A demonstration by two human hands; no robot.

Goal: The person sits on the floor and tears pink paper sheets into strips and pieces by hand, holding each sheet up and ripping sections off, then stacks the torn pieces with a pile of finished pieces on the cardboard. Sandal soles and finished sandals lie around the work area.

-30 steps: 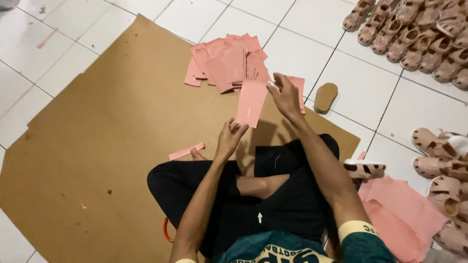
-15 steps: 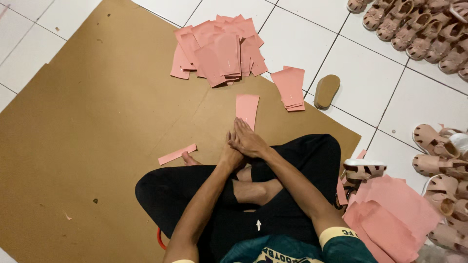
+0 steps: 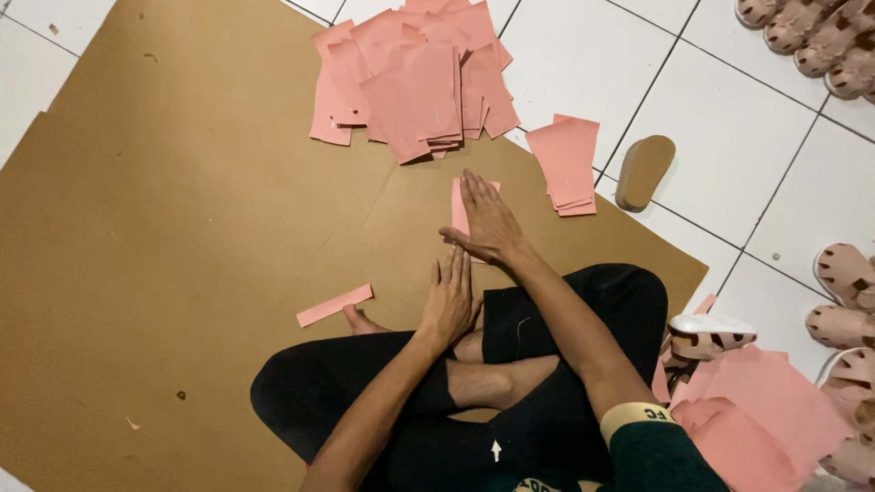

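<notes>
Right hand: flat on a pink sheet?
Yes, the right hand lies palm-down, fingers spread, on a pink sheet on the cardboard, with no grip around it.

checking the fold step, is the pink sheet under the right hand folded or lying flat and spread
Cannot tell. The right hand lies flat on the pink sheet, so only a narrow strip shows beside the fingers on the cardboard; no crease visible.

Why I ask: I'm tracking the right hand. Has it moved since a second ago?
Yes. The right hand came down from holding a pink sheet in the air and now lies flat on a pink sheet on the brown cardboard, nearer the knees.
</notes>
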